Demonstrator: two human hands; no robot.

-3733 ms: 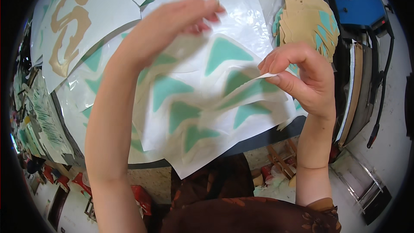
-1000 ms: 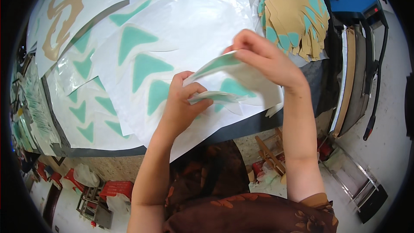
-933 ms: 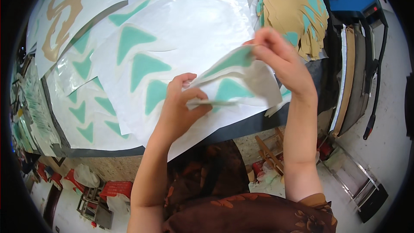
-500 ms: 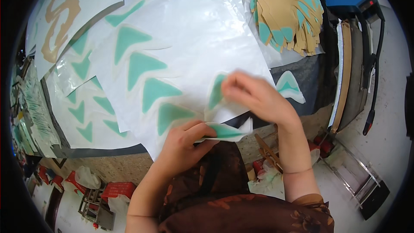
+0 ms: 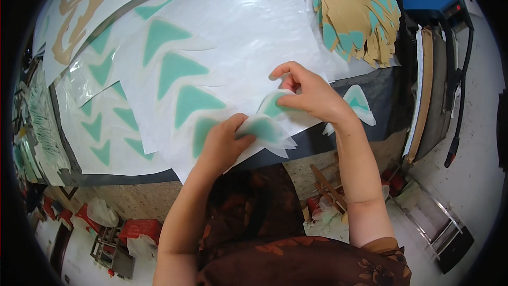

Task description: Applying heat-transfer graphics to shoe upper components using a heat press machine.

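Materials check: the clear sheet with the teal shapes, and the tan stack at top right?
Clear sheet: looks like thin plastic film, glossy; it shows glare and soft wrinkles. Teal shapes: flat, matte, probably cut vinyl or a print, cannot tell which. Tan stack: looks like matte kraft paper or thin card, fanned with crisp cut edges.

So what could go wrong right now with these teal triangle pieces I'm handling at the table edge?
The thin piece pinched between the left hand and right hand looks flimsy and could crease or tear if pulled unevenly. It sits at the table edge, so a slip might drop it to the floor. The loose teal piece beside the right wrist could get brushed off.
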